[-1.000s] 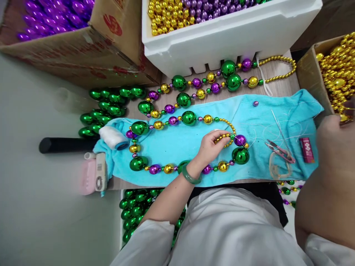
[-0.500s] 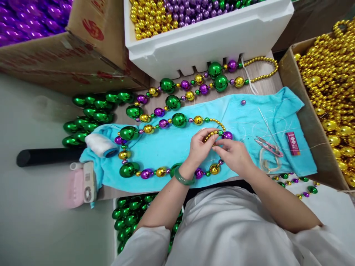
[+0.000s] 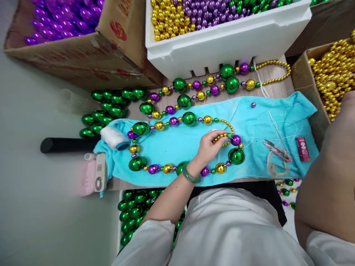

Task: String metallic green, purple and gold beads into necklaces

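Note:
My left hand (image 3: 211, 145) is closed in a pinch on the small gold bead end of a bead necklace (image 3: 189, 119), close to a small green bead and a purple bead (image 3: 235, 140). The necklace lies in a loop of green, gold and purple beads on a turquoise towel (image 3: 166, 144). A thin thread runs out to the right from the pinched beads. My right hand (image 3: 350, 105) is raised at the right edge, blurred and partly out of frame, in front of the gold bead box. Its fingers cannot be made out.
A finished-looking necklace (image 3: 232, 84) lies behind the towel. On the towel are thread snips (image 3: 277, 150), a pink packet (image 3: 302, 149), a loose purple bead (image 3: 253, 105) and a thread spool (image 3: 115, 138). A foam box (image 3: 227, 44) and cardboard boxes (image 3: 124, 48) of beads stand around.
My right hand has let go of the beads and swung up and right to the frame's edge. The left hand keeps its pinch. The whole view has shifted slightly.

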